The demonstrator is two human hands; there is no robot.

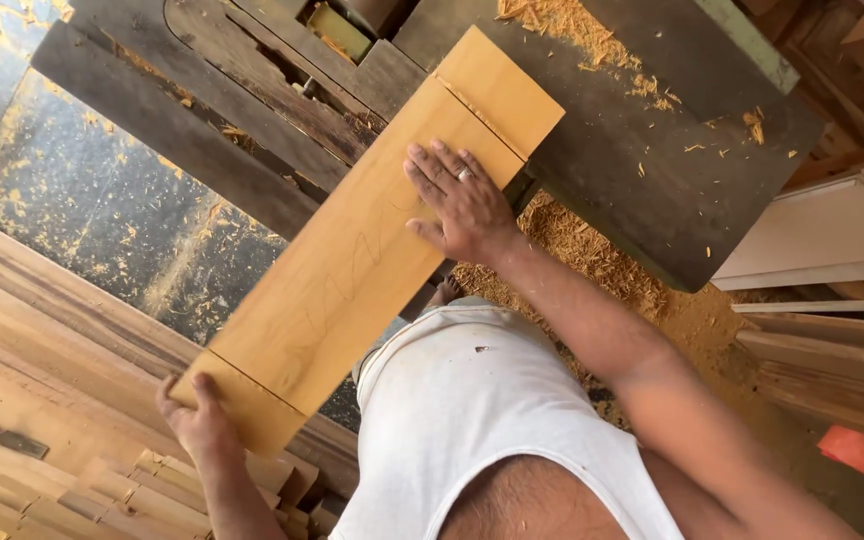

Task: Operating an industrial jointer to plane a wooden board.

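Your right hand (462, 200) lies flat and open on the board (362, 250) over the tabletop (642, 160) while your left hand (197, 415) grips its near end, so sawdust (572, 30) could let it skid.

A long flat pale-yellow wooden board (367, 235) lies slanted over the dark wooden workbench (652, 190). The right hand (460, 200) presses flat near its far end; the left hand (197, 420) grips its near end, thumb on top.
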